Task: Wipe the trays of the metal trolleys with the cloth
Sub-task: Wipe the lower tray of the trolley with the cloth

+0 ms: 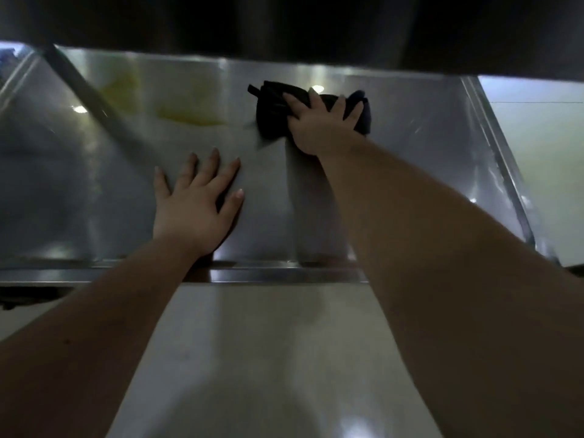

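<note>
**Both hands on the steel tray, the right one pressing the cloth**

The person's left hand lies flat, palm down, on the shiny stainless-steel trolley tray. Its fingers are straight and fanned apart, the thumb is stretched out to the side, and it holds nothing. The heel of the hand sits just inside the tray's near rim.

The right hand reaches further in, beyond the left hand and to its right. It presses down on a crumpled black cloth, with the fingers splayed across the top of the bundle rather than closed around it. The cloth rests on the tray floor under this palm, and folds bulge out past the fingertips and on both sides of the hand.

A blurred yellowish reflection shows on the metal beyond the left hand, to the left of the cloth. A dark upper shelf overhangs the tray past both hands. Pale glossy floor lies beneath the forearms.
</note>
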The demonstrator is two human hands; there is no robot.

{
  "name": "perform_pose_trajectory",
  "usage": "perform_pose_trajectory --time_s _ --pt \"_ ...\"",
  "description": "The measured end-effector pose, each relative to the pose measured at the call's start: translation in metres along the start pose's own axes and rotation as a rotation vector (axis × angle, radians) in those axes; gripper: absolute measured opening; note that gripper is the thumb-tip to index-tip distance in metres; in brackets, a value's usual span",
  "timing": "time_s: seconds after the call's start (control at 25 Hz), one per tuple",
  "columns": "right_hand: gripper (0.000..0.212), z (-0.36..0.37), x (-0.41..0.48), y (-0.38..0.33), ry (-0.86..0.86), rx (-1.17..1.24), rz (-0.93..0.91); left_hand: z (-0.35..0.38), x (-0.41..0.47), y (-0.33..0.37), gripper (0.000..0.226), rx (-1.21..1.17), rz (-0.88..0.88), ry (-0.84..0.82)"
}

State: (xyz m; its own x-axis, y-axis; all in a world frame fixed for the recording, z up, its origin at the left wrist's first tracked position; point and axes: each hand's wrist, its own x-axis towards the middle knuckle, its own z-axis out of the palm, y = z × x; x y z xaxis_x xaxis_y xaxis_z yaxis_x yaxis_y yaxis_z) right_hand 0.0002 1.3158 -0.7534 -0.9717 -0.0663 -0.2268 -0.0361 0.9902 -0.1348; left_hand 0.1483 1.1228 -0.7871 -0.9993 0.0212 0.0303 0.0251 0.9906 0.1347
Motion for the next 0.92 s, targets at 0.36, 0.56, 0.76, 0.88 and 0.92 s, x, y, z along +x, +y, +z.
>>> perform_pose_trajectory --time_s 0.36,0.56,0.76,0.88,0.92 --pt "0.049 0.042 -0.155 0.026 0.125 -0.09 -0.16 0.001 0.003 0.0 0.065 0.018 -0.02 0.001" --pt "0.054 0.037 -0.171 0.032 0.145 -0.281 -0.255 0.0 0.002 0.0 0.066 0.016 -0.005 0.004" --pt "0.059 0.037 -0.116 0.033 0.147 -0.212 -0.307 0.002 0.003 -0.001 0.066 0.024 -0.01 -0.005" --pt "0.057 0.026 -0.055 0.022 0.152 -0.148 -0.276 0.002 0.003 0.0 0.066 0.025 -0.012 -0.001" --pt "0.055 0.019 -0.033 0.017 0.153 -0.13 -0.251 0.002 0.003 0.0 0.065 0.023 -0.012 0.002"
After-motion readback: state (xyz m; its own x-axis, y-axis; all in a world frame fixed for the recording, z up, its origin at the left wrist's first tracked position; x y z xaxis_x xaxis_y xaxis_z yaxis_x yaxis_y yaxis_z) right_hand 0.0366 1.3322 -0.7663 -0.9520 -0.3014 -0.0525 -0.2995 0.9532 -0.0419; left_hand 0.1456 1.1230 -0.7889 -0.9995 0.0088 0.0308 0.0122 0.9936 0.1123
